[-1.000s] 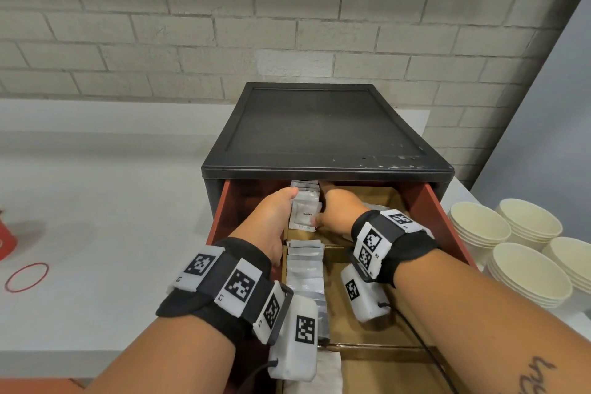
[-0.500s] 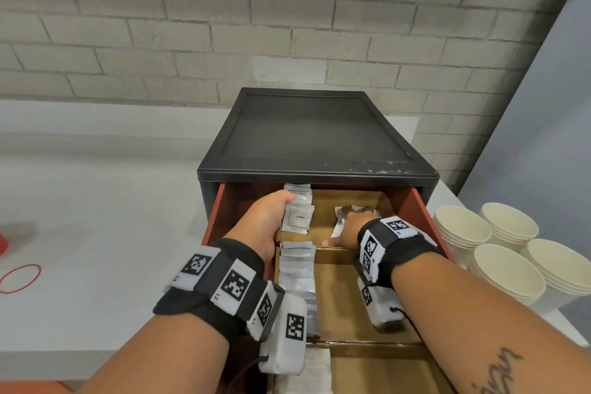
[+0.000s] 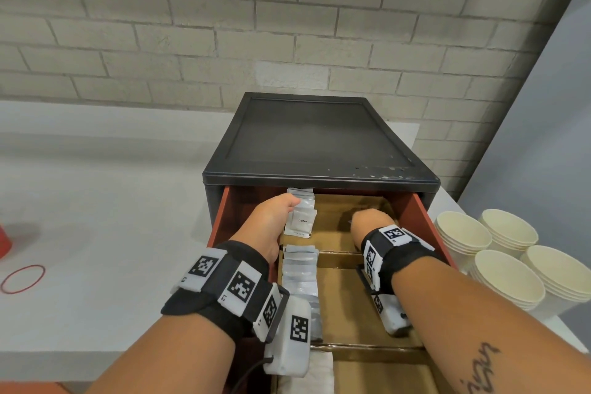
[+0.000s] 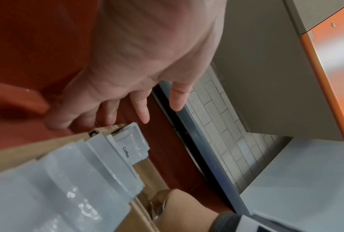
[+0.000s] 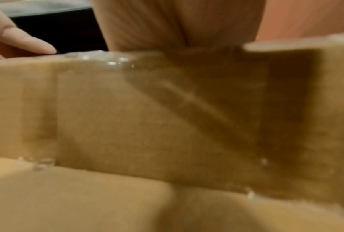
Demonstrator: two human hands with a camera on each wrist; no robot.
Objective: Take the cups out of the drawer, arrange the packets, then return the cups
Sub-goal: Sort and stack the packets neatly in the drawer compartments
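Brick-backed drawer [image 3: 415, 211]: left wrist view shows left hand [image 4: 139, 66] slack-fingered beside packets [image 4: 131, 149]; right hand [image 3: 371, 222] fingers hidden, grip unclear.

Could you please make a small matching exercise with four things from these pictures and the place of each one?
Things:
1. paper cups
2. coffee packets
3. red rubber band
4. right hand

Places:
a. on the counter, left of the cabinet
b. back right compartment of the drawer
c. back left compartment of the drawer
d. stacked on the counter, right of the drawer

Pairs: 1-d, 2-c, 3-a, 4-b
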